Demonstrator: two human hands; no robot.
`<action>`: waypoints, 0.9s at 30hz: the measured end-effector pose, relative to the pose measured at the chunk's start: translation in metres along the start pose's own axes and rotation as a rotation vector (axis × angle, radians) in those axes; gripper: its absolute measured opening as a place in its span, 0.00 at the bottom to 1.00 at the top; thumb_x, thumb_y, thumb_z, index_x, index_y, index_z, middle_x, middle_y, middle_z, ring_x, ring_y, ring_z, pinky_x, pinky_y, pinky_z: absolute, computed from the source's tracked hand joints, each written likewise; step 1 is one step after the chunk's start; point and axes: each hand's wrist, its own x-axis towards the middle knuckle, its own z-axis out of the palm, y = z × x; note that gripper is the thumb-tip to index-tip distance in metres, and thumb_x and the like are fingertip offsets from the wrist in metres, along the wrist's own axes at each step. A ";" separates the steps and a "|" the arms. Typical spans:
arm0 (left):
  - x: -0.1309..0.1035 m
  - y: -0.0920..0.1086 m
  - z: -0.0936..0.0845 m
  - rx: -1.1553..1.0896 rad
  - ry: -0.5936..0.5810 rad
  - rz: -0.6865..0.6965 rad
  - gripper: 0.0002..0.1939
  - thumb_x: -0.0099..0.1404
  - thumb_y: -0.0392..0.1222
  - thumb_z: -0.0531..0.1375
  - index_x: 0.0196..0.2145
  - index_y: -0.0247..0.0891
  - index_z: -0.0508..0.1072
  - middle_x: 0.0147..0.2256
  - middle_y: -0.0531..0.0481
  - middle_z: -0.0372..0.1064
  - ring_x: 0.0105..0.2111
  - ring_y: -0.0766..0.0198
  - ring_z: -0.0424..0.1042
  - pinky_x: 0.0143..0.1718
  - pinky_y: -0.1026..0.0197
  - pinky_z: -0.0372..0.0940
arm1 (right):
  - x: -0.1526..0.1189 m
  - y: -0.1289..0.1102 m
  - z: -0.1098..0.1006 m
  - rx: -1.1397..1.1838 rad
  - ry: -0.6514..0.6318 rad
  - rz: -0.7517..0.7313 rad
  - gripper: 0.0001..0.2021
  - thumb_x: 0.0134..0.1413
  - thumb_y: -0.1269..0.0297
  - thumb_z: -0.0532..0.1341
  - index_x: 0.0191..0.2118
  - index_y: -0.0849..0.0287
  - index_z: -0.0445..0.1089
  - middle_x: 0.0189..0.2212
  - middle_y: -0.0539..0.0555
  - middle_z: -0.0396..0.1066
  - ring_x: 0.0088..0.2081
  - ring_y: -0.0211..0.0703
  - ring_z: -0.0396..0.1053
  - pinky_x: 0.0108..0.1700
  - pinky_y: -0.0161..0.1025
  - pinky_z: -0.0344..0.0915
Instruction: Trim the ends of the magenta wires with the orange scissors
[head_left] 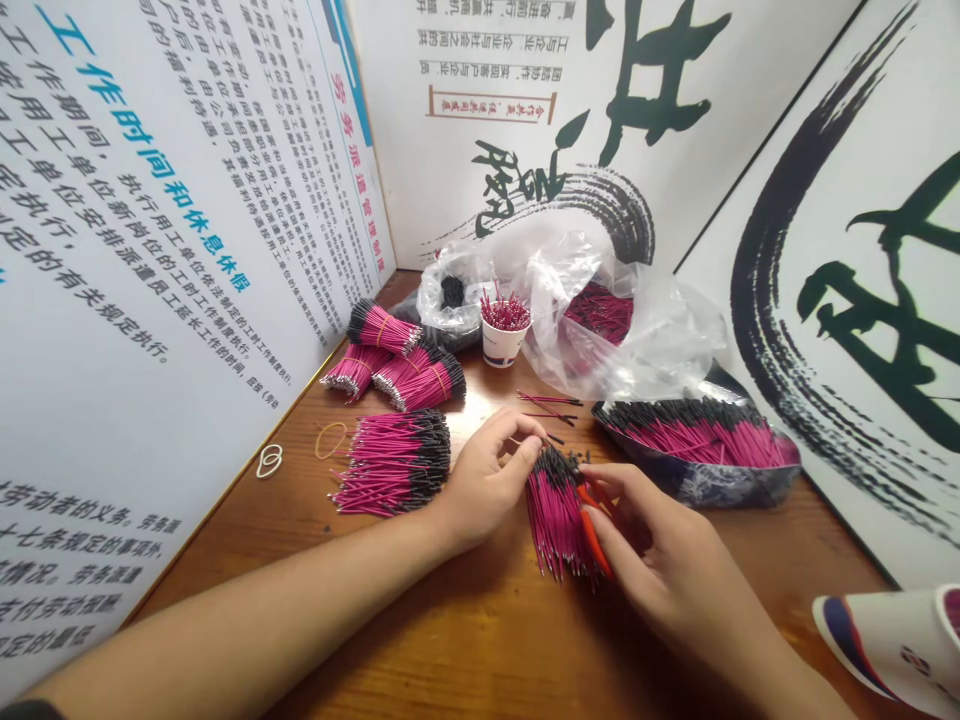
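A pile of magenta wires [559,530] with black sleeved ends lies on the table between my hands. My left hand [487,475] is closed in a pinch of thumb and forefinger beside the black ends; what sits between its fingertips is too small to make out. In my right hand [652,540] is a red-handled tool [595,535], its handles angled over the pile's right side. Its jaws are lost among the black ends, so its exact kind is unclear. Left of my left hand lies another flat stack of magenta wires [390,465], black ends towards the hand.
Banded wire bundles [420,375] lie at the back left. Behind stands a paper cup [501,345] full of wires, beside plastic bags [645,340]. A dark tray [697,480] holds more wires. Rubber bands [331,440] lie left; a second cup [885,640] is at the right.
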 end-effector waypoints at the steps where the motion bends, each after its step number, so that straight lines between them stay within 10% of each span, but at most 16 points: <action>1: 0.000 0.000 0.000 0.000 0.000 0.000 0.08 0.69 0.43 0.54 0.36 0.36 0.68 0.35 0.48 0.64 0.35 0.62 0.65 0.37 0.59 0.62 | 0.000 -0.001 0.000 0.004 -0.001 0.002 0.11 0.64 0.65 0.55 0.50 0.55 0.66 0.30 0.52 0.75 0.27 0.41 0.73 0.29 0.36 0.69; 27: -0.001 -0.004 0.003 -0.180 0.065 -0.026 0.03 0.70 0.40 0.53 0.40 0.39 0.62 0.32 0.54 0.61 0.28 0.69 0.61 0.30 0.65 0.61 | -0.001 -0.004 -0.001 0.103 0.075 0.074 0.11 0.62 0.64 0.58 0.50 0.53 0.66 0.34 0.50 0.78 0.30 0.40 0.75 0.31 0.33 0.71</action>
